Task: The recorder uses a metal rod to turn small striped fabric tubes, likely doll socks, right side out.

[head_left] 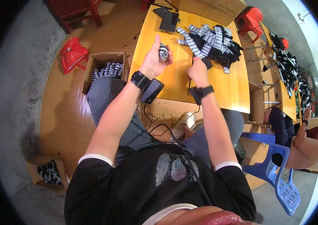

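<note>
My left hand (156, 62) is turned palm up over the table, its thumb stretched out and its fingers curled round a small black-and-white striped fabric roll (163, 52). My right hand (198, 71) is closed in a fist at the near side of a pile of fabric strips (219, 43), some grey-and-white striped, others black. A thin dark length shows below this fist, and black material lies against its far side. What the fingers hold is hidden. Both wrists wear black bands with dark box-shaped devices.
Two phones (169, 22) lie on the yellow table (228, 88), with a cardboard box (211, 10) behind. Left of my leg stands an open carton (86, 80) of striped rolls. A red bag (73, 55) lies on the floor. At right, another person (309, 144) sits near a blue chair (275, 168).
</note>
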{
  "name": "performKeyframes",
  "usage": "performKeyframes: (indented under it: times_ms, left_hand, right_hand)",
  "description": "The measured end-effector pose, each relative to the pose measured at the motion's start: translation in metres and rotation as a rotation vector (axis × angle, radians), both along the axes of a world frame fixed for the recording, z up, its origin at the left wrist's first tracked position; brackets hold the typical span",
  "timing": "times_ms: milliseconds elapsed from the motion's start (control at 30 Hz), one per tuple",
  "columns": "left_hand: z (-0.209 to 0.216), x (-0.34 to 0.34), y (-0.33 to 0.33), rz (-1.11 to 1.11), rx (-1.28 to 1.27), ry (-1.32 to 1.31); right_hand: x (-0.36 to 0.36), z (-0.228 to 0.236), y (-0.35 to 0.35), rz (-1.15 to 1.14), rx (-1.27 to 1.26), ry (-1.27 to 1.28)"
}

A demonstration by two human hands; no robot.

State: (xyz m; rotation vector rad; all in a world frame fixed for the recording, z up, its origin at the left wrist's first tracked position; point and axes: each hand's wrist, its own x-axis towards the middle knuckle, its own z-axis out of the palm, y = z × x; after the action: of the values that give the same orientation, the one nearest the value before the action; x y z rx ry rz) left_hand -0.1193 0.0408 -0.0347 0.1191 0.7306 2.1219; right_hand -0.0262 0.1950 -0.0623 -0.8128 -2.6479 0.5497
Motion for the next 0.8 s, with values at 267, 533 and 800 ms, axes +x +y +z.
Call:
performKeyframes:
  times_ms: [267, 533, 800]
  left_hand:
    - [-0.008, -0.002, 0.005, 0.061, 0.0, -0.016]
    - [-0.019, -0.011, 0.007, 0.095, 0.019, -0.099]
    - [-0.001, -0.005, 0.006, -0.004, 0.107, -0.048]
  right_hand:
    - [0.063, 0.025, -0.005, 0.24, -1.355, 0.274]
    - [0.079, 0.017, -0.029, 0.456, -1.328, 0.24]
    - [0.096, 0.025, -0.06, 0.633, -1.345, 0.032]
